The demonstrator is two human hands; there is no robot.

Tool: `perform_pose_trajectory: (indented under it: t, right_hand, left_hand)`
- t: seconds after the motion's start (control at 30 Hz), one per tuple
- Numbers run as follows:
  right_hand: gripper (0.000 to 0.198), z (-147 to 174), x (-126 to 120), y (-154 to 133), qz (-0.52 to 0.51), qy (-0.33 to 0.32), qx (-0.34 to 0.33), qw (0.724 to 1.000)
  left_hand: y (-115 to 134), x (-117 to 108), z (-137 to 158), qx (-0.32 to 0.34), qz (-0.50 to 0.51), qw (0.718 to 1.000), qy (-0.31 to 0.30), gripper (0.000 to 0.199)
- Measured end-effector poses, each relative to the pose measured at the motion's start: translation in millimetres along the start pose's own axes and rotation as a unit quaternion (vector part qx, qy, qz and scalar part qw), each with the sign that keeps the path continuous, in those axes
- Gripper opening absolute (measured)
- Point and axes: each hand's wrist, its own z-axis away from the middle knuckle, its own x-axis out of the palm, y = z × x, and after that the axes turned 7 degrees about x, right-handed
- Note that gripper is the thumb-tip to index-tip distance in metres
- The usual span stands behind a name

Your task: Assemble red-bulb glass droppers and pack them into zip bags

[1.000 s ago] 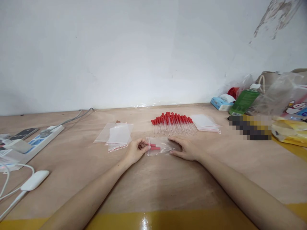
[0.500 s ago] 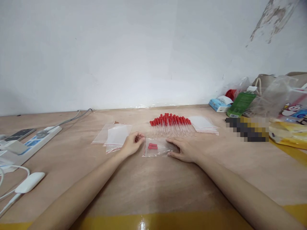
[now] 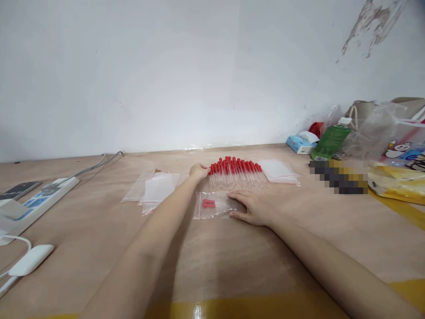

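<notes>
A clear zip bag [image 3: 221,214] lies flat in front of me, with two red-bulbed droppers [image 3: 209,203] inside it. At the bag's right end rests my right hand [image 3: 255,208], its thumb and fingers apart and touching the plastic. My left hand [image 3: 199,171] reaches to the left edge of a fanned pile of droppers [image 3: 235,170] with red bulbs and clear stems. Its fingertips are closed at the red bulb of the outermost dropper; the exact grip is small and partly hidden.
Empty zip bags [image 3: 159,188] lie to the left, and a stack of white bags [image 3: 280,170] sits right of the pile. A power strip [image 3: 43,206] with cables is at far left. A green bottle [image 3: 332,139], tissue pack [image 3: 301,144] and yellow package [image 3: 395,184] stand right.
My left hand has moved from the zip bag's left edge up and away to the dropper pile. The right hand stays at the bag's right end. The view has shifted slightly.
</notes>
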Motion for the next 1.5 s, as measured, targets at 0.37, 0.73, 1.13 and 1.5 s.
perform_pose_trajectory:
  t: [0.37, 0.73, 1.13, 1.5]
  right_hand:
    - [0.056, 0, -2, -3, -0.001, -0.007, 0.010, 1.000]
    - [0.057, 0, 0, 1, -0.007, -0.013, 0.015, 1.000]
    - [0.056, 0, -1, 0, -0.007, -0.008, 0.006, 1.000]
    - [0.055, 0, -3, -2, -0.005, -0.009, 0.001, 1.000]
  left_hand:
    - [-14, -50, 30, 0.043, 0.169, 0.973, 0.150, 0.024]
    - [-62, -83, 101, 0.076, 0.347, 0.916, 0.189, 0.028]
    - [-48, -74, 123, 0.061, 0.271, 0.959, 0.061, 0.034]
    - [-53, -65, 123, 0.124, 0.114, 0.985, -0.033, 0.031]
